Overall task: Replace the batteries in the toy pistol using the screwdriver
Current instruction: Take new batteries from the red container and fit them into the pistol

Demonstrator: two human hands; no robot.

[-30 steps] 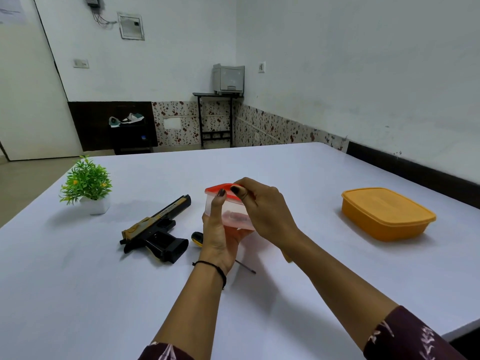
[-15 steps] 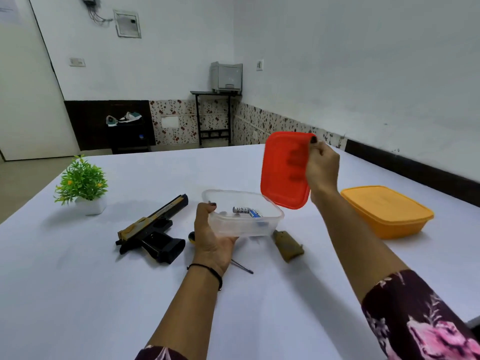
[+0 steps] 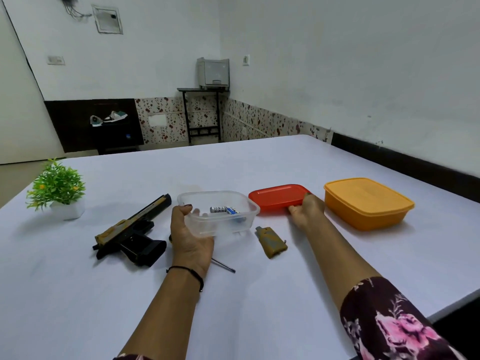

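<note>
White walls [image 3: 337, 61] rise beyond my desk [image 3: 259, 294]; a grey printer [image 3: 213, 73] sits on a black stand [image 3: 200, 110], with floral tiles [image 3: 166, 118] on either side of it.

Seeing a white surface [image 3: 259, 320] filling the lower view, with its right edge running along the wall. Noting a potted plant [image 3: 58, 189] standing upright at far left. Seeing a toy pistol [image 3: 132, 229] lying on its side right of the plant, muzzle pointing away. Seeing a screwdriver [image 3: 224, 266] just right of the pistol, mostly hidden, thin shaft showing flat on the surface. Seeing an open clear container [image 3: 223, 227] beyond the shaft; not telling whether it is resting or raised. Noting an olive-brown cover piece [image 3: 271, 242] lying flat near the container's right corner. Seeing a red lid [image 3: 278, 197] just right of the container, and an orange lidded box [image 3: 363, 203] sitting further right, apart from the lid.
</note>
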